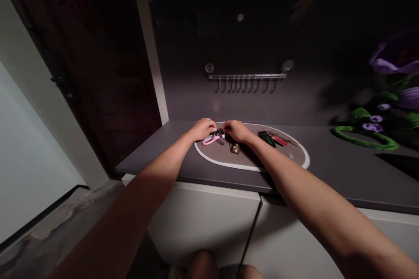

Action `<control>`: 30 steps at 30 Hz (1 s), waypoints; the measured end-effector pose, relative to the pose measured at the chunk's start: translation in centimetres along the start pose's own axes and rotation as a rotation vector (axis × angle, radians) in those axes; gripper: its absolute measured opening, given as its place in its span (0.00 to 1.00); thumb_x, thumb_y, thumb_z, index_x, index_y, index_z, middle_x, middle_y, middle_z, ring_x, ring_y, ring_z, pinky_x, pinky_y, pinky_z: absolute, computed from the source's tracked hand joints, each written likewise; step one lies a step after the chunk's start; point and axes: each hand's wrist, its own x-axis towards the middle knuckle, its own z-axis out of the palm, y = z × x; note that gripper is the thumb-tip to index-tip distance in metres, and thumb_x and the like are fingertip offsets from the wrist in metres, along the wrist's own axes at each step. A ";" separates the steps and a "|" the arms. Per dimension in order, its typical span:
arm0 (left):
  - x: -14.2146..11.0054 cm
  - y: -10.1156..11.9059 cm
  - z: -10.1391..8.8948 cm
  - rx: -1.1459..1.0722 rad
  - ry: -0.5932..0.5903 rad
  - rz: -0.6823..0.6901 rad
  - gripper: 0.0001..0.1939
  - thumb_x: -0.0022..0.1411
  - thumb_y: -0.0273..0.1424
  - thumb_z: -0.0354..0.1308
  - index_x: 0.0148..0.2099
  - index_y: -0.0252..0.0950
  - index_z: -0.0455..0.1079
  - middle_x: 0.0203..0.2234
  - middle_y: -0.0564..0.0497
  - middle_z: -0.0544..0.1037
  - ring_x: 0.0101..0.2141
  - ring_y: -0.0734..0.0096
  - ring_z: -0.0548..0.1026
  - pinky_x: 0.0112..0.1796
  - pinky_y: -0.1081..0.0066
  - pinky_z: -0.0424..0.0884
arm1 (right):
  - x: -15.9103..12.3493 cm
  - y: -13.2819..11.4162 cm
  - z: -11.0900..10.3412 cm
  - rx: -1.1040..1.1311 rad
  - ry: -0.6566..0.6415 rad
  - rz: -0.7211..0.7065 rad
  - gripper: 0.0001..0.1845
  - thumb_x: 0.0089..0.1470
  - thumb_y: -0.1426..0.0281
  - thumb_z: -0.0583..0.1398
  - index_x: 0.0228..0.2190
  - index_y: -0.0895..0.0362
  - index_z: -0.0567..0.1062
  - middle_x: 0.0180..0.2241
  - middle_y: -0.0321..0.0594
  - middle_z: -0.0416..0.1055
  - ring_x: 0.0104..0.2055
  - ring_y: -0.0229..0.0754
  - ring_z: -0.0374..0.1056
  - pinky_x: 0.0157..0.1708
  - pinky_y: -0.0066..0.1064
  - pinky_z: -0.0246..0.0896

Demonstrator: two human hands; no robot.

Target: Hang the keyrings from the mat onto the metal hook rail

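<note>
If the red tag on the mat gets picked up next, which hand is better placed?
Probably the right hand: it is nearer the red tag, while the left hand is beside the pink loop, with the right wrist between it and the tag.

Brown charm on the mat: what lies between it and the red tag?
The head view shows a black, green-marked piece; the right forearm also crosses there, hiding some mat.

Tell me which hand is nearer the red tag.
Right. The right hand is left of the red tag; the left hand is farther left, beside the pink loop.
</note>
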 end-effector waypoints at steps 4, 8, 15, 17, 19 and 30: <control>0.0 0.1 0.2 0.012 0.001 -0.016 0.09 0.55 0.28 0.50 0.31 0.35 0.71 0.30 0.49 0.73 0.35 0.69 0.68 0.39 0.71 0.62 | -0.2 -0.5 -0.2 -0.053 -0.011 0.001 0.09 0.48 0.76 0.56 0.30 0.58 0.76 0.32 0.42 0.74 0.34 0.38 0.67 0.34 0.24 0.55; 0.0 0.4 0.1 0.005 0.010 -0.032 0.09 0.54 0.26 0.49 0.30 0.35 0.71 0.30 0.49 0.73 0.34 0.69 0.68 0.39 0.71 0.62 | -0.3 -0.9 -0.4 -0.076 -0.017 -0.006 0.10 0.47 0.76 0.56 0.31 0.58 0.76 0.33 0.42 0.74 0.35 0.38 0.67 0.34 0.24 0.55; -0.1 1.3 -0.2 -0.134 0.089 -0.125 0.08 0.54 0.27 0.50 0.30 0.33 0.69 0.26 0.50 0.73 0.30 0.71 0.68 0.34 0.73 0.61 | -0.2 -0.8 -0.3 -0.001 0.017 -0.002 0.07 0.47 0.75 0.56 0.28 0.58 0.75 0.30 0.40 0.74 0.31 0.36 0.65 0.32 0.23 0.53; -0.1 1.4 -0.2 -0.182 0.123 -0.142 0.08 0.54 0.28 0.49 0.30 0.32 0.69 0.25 0.51 0.73 0.29 0.73 0.67 0.32 0.73 0.61 | -0.2 -1.0 -0.4 0.032 0.027 0.002 0.05 0.46 0.75 0.57 0.26 0.59 0.74 0.28 0.40 0.73 0.29 0.35 0.64 0.32 0.23 0.53; -0.1 1.3 -0.1 -0.228 0.154 -0.149 0.08 0.54 0.28 0.50 0.30 0.32 0.68 0.25 0.51 0.72 0.28 0.73 0.67 0.32 0.74 0.61 | -0.2 -1.1 -0.5 0.084 0.036 0.013 0.04 0.46 0.75 0.57 0.25 0.59 0.73 0.27 0.39 0.72 0.28 0.33 0.62 0.31 0.23 0.52; 0.4 1.1 0.8 -0.717 0.301 -0.252 0.05 0.52 0.29 0.52 0.28 0.32 0.64 0.21 0.54 0.69 0.25 0.77 0.66 0.31 0.74 0.62 | 0.0 -0.8 -0.1 0.641 0.071 0.066 0.04 0.43 0.71 0.56 0.24 0.60 0.69 0.21 0.34 0.66 0.23 0.30 0.58 0.27 0.23 0.53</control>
